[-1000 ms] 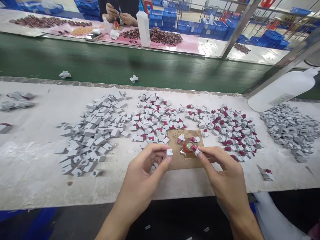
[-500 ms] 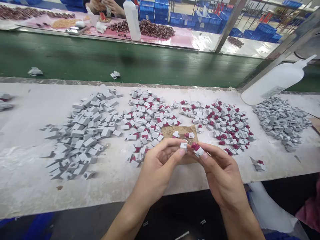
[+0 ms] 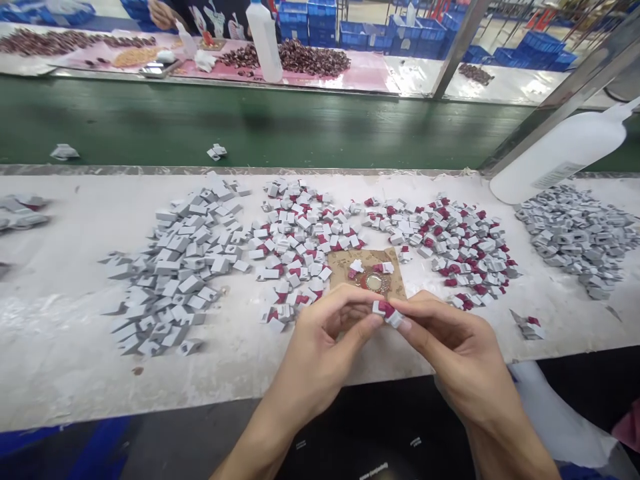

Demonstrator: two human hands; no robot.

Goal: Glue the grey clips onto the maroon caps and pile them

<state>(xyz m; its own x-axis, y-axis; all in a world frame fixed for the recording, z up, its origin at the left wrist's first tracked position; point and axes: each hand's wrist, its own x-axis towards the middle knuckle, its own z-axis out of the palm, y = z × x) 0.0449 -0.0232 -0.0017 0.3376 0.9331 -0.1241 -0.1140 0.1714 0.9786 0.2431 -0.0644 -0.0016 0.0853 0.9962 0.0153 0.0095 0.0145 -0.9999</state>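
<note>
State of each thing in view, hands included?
Left hand: pinching a small light-grey block
Right hand: pinching a small grey-and-dark-red piece
Held parts: appear touching; fit unclear
Brown cardboard sheet: flat, partly hidden
Left heap of light-grey blocks: loose
Green flat belt: bearing grey pieces
Far white plastic bottle: upright
Near white plastic bottle: nozzle fitted

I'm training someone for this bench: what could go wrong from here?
First, the gray piece in the left hand and the gray-and-maroon piece in the right hand are in fingertip grips, so either could slip. Second, a dropped piece might get smeared on the glossy patch of the brown cardboard, if that is wet. Third, the plain gray pile lies close beside the gray-and-maroon pile, so pieces might mix.
</note>
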